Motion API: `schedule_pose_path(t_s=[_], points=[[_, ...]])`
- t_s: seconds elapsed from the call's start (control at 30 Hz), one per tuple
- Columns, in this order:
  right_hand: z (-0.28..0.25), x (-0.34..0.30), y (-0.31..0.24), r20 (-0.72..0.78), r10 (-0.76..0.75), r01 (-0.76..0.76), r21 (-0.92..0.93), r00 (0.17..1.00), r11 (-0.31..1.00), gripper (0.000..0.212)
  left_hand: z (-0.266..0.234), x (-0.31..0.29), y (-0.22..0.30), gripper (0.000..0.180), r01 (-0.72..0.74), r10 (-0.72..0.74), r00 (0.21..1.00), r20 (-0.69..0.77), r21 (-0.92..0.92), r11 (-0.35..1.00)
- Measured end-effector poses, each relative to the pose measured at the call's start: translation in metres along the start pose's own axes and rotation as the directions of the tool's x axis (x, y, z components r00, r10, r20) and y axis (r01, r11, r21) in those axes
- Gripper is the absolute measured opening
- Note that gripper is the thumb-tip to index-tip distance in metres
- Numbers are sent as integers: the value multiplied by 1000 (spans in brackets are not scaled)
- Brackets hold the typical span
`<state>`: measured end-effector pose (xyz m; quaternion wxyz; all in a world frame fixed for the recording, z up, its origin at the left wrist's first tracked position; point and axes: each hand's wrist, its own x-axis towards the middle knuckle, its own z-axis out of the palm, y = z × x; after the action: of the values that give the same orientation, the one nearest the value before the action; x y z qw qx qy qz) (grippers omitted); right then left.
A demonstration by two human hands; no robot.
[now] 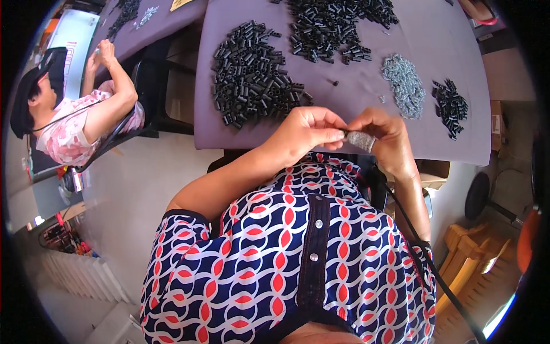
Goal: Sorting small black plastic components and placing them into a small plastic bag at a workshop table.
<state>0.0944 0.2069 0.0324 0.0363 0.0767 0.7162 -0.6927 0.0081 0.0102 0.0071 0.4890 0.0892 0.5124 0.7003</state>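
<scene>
Above the table's front edge, my two hands meet at the fingertips. My left hand (314, 133) is closed in a pinch on a small dark piece (345, 133), mostly hidden by the fingers. My right hand (388, 137) is closed against the same spot, its fingers curled over. A grey, rough-textured wrap (361, 141) shows at its thumb; whether it is worn or held is hard to tell. Beyond my left hand spreads a large pile of short black tubes (252, 77). Past my right hand lie a heap of small clear or silvery parts (403, 85) and a smaller heap of black parts (450, 108).
Another black pile (326, 28) covers the far part of the cloth-covered table (355, 86). One small dark part (336, 83) lies alone mid-table. A person (86, 109) sits at another table on the left. A yellow-brown plastic stool (467, 252) stands at lower right.
</scene>
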Motion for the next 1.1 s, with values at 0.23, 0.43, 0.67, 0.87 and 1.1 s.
schedule_pose_path(t_s=[0.23,0.43,0.67,0.87,1.1], points=[[16,-1,-8,128,-118,146,-242,985,959,22,-11,-21,4,17,87,-85,994,68,-22,996],[32,0,-13,116,-184,212,-312,976,926,23,-12,-24,-1,15,124,-115,990,76,-133,983],[27,5,-13,176,-204,253,-327,963,911,25,-19,-25,-6,15,12,-11,1000,23,-69,998],[4,61,-9,-55,-228,137,-657,972,741,29,-22,-22,4,18,-54,54,997,-62,-2,999],[17,69,5,-107,-399,264,-591,911,762,24,-28,-12,16,19,-191,202,971,-126,93,977]])
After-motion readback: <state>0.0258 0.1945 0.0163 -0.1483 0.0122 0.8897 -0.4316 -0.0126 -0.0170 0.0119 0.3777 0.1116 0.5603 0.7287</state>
